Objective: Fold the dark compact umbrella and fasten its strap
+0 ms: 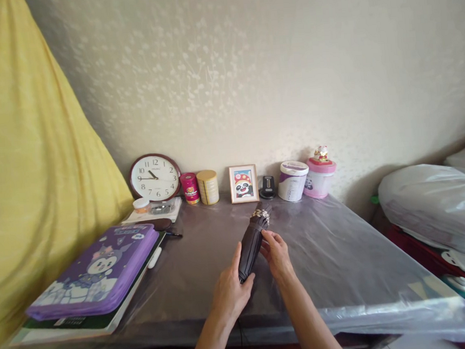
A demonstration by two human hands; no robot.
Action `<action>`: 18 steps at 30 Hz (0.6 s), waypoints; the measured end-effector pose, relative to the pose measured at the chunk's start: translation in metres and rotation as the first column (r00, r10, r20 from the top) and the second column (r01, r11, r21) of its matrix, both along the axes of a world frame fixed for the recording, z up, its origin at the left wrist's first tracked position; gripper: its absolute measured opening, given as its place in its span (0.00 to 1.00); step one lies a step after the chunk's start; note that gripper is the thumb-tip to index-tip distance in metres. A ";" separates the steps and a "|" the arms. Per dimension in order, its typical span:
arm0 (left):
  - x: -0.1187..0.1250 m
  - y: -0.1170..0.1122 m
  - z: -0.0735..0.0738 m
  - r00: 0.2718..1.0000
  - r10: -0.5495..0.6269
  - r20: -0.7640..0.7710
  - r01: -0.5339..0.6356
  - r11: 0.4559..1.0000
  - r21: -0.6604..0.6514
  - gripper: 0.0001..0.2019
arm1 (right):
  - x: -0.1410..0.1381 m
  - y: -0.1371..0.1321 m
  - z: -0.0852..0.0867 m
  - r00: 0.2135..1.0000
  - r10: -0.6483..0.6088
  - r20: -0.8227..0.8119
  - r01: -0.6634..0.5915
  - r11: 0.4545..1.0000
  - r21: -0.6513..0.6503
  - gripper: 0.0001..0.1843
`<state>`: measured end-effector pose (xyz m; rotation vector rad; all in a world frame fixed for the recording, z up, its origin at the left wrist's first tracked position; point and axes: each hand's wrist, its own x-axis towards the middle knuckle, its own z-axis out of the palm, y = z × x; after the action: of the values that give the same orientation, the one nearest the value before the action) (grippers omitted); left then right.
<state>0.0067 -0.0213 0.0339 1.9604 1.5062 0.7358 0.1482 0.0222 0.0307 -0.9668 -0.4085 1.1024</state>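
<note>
A folded dark umbrella slants away from me above the middle of the table, its canopy wrapped round with a strap. Light patterned fabric shows near its far end. My left hand grips the near end, with thumb and fingers on either side of it. At the strap on the right side, my right hand has its fingers closed in a pinch. A thin dark cord hangs below my left hand.
Along the wall stand a round clock, a pink can, a yellow can, a framed panda picture, a black device and two tubs. A purple zip case lies on books at left. Plastic-wrapped bundles sit at right.
</note>
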 end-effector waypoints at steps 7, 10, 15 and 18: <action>0.000 0.001 -0.004 1.000 0.020 0.008 -0.020 1.000 0.010 0.32 | 0.000 0.002 -0.004 0.999 -0.015 0.035 0.015 1.000 0.013 0.14; 0.000 0.001 -0.004 1.000 0.021 -0.002 -0.021 1.000 0.010 0.32 | 0.000 0.002 -0.004 0.999 -0.018 0.046 0.018 1.000 0.016 0.13; -0.002 0.001 -0.003 1.000 0.014 -0.021 -0.014 1.000 0.010 0.31 | -0.001 0.001 -0.003 1.000 -0.007 0.026 0.006 0.999 0.044 0.12; -0.001 0.001 -0.002 1.000 0.006 -0.009 -0.006 1.000 0.021 0.31 | -0.001 0.001 -0.003 0.999 -0.008 0.037 0.006 0.999 0.048 0.14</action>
<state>0.0053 -0.0206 0.0322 1.9780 1.5158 0.7499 0.1473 0.0230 0.0277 -0.9468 -0.4602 1.0650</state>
